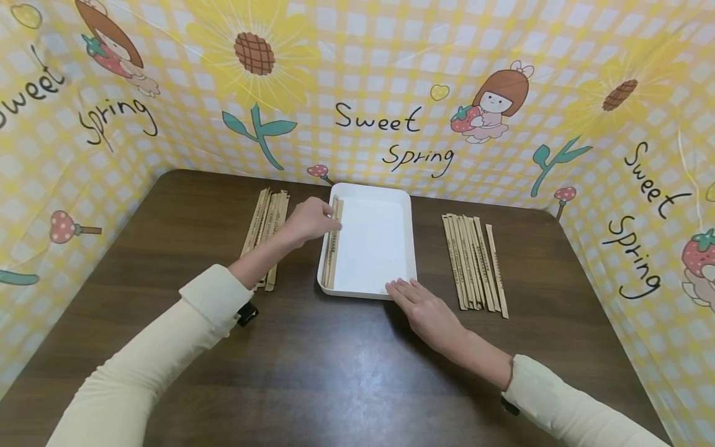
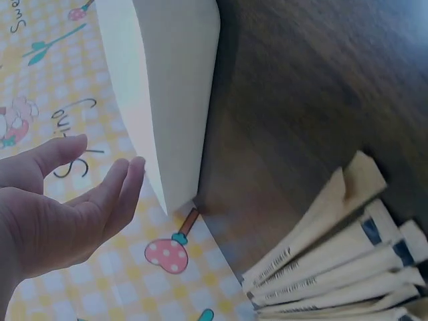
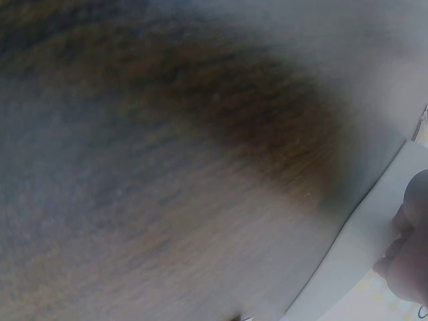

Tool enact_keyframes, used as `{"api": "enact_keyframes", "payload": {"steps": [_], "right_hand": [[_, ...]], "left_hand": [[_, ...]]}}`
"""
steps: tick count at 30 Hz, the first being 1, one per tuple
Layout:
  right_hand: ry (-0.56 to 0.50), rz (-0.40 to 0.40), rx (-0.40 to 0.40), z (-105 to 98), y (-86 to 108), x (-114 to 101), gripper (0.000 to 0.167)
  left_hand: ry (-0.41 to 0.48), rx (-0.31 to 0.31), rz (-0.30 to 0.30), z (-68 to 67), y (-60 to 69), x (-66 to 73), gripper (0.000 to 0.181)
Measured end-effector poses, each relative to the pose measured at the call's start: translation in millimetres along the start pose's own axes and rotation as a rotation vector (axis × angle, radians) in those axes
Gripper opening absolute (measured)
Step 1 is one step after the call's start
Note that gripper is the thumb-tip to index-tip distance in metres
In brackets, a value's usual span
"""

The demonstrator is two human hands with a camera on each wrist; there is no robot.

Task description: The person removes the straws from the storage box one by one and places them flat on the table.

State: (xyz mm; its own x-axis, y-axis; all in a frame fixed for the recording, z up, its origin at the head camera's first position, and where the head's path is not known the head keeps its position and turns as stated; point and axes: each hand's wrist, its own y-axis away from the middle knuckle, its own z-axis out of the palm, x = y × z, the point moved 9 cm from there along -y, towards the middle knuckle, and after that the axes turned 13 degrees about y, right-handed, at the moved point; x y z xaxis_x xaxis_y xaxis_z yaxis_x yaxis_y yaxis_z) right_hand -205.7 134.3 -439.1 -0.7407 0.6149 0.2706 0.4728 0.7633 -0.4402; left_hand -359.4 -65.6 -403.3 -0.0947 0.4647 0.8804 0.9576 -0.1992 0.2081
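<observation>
A white rectangular tray (image 1: 371,242) lies on the table, with a few long, slim brown-paper packets (image 1: 331,264) along its left inner wall. My left hand (image 1: 309,220) is over that wall, its fingertips close to the packets' upper part. In the left wrist view, thumb and fingers of the left hand (image 2: 73,210) stand apart with nothing visible between them, beside the tray wall (image 2: 177,93). My right hand (image 1: 427,313) rests straight fingers on the tray's near right corner. The right wrist view shows part of the right hand (image 3: 411,251) against the tray's side (image 3: 358,247).
Left of the tray lies a group of similar printed packets (image 1: 274,214), partly hidden by my left arm. Several more packets (image 1: 466,264) lie side by side to the right. A yellow checked cloth (image 1: 380,81) rises behind and beside the dark wooden table (image 1: 313,372).
</observation>
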Motion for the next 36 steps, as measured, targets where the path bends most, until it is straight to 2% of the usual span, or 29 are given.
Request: {"api": "enact_keyframes", "payload": {"steps": [1, 3, 5, 9, 12, 15, 22, 28, 33, 36], "right_hand": [[-0.001, 0.0, 0.002, 0, -0.1, 0, 0.051], [0.001, 0.001, 0.004, 0, -0.3, 0, 0.051], [0.003, 0.0, 0.006, 0, -0.6, 0, 0.051], [0.01, 0.0, 0.004, 0, -0.7, 0, 0.051], [0.011, 0.001, 0.001, -1, -0.7, 0, 0.051], [0.011, 0.003, 0.002, -1, -0.4, 0, 0.052], [0.014, 0.002, 0.008, -1, -0.2, 0, 0.053], [0.012, 0.0, 0.007, -1, -0.5, -1, 0.053], [0.013, 0.002, 0.002, 0, -0.3, -1, 0.052], [0.014, 0.003, 0.0, 0, -0.1, 0, 0.052]], "left_hand": [[0.001, -0.005, 0.005, 2.2, -0.1, 0.9, 0.018], [-0.006, -0.009, 0.007, 7.0, -1.4, 2.0, 0.033], [-0.013, -0.016, 0.002, 11.7, -2.2, 2.2, 0.034], [-0.045, -0.027, 0.006, 20.9, -2.8, 3.0, 0.019], [-0.07, -0.041, -0.004, 27.4, -2.3, 2.5, 0.051], [-0.091, -0.048, -0.014, 33.1, -3.3, 0.9, 0.058], [-0.127, -0.049, 0.002, 42.2, -5.3, -0.1, 0.059], [-0.156, -0.056, -0.008, 49.1, -7.7, -3.5, 0.059], [-0.175, -0.044, 0.015, 51.8, -10.6, -5.2, 0.044], [-0.17, -0.031, 0.024, 51.9, -11.2, -5.2, 0.028]]}}
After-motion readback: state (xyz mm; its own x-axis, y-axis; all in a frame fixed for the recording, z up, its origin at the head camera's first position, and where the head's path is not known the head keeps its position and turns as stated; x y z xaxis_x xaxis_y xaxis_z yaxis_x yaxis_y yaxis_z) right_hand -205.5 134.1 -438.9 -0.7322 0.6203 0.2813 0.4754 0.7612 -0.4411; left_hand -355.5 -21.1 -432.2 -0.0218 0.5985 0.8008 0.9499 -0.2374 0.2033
